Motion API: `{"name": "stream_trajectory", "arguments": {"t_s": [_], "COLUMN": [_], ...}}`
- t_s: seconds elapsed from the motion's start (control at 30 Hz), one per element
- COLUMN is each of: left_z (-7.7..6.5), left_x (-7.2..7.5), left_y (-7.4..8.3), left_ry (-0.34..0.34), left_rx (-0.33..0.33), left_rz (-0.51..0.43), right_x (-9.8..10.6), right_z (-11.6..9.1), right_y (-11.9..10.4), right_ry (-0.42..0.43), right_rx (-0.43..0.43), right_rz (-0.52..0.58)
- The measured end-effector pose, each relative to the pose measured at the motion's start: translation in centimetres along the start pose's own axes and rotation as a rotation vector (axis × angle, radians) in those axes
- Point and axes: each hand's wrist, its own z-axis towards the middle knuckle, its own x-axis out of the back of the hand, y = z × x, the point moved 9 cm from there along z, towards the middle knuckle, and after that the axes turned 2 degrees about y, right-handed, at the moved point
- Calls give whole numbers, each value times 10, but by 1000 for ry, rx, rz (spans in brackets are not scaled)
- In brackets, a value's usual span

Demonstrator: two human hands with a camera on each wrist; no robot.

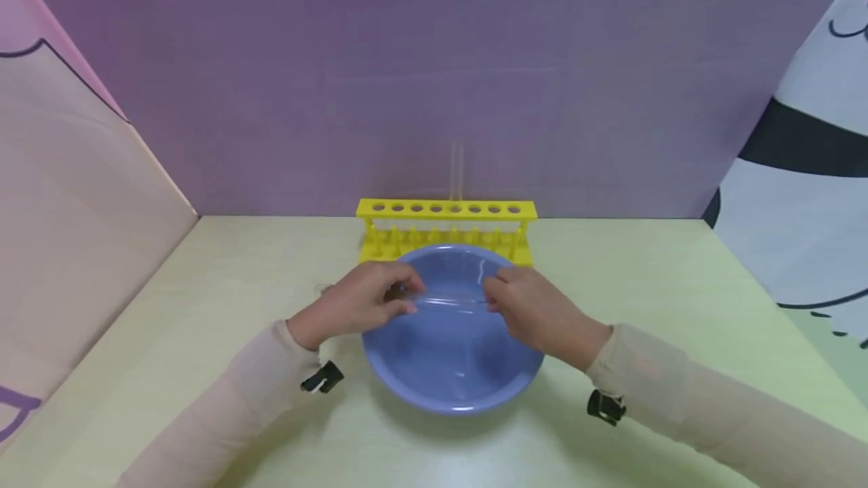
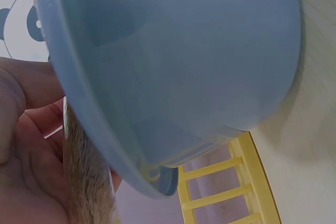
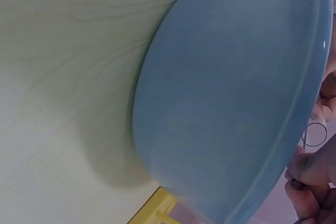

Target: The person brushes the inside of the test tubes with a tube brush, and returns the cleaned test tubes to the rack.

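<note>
Over the blue basin (image 1: 454, 404), my left hand (image 1: 366, 296) grips a clear glass test tube (image 1: 444, 300) lying almost level. Brown bristles of a test tube brush (image 2: 89, 177) show along the left palm in the left wrist view, inside the tube. My right hand (image 1: 536, 315) pinches the brush's thin wire handle at the tube's right end. The right wrist view shows the tube's round mouth (image 3: 316, 135) with the twisted wire at it, close to the right fingertips. The basin's wall hides part of both hands in the wrist views.
Directly behind the basin stands a yellow test tube rack (image 1: 447, 209), with one tall clear tube (image 1: 456, 172) upright in it. A purple backdrop (image 1: 434, 81) rises at the table's far edge. The pale wood-grain table (image 1: 644, 285) extends to both sides.
</note>
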Motion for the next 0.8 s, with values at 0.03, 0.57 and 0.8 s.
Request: {"name": "stream_trajectory", "arguments": {"t_s": [0.03, 0.57, 0.8], "left_z": [1, 1, -1], "left_x": [0, 1, 2], "left_y": [0, 6, 8], "left_ry": [1, 21, 14], "left_rx": [-1, -19, -30], "left_rz": [-2, 9, 41], "right_x": [0, 4, -1], "right_z": [0, 4, 4], "right_y": [0, 10, 13], "right_ry": [-7, -128, -199], "right_rx": [-1, -53, -73], "right_rz": [-12, 189, 269]}}
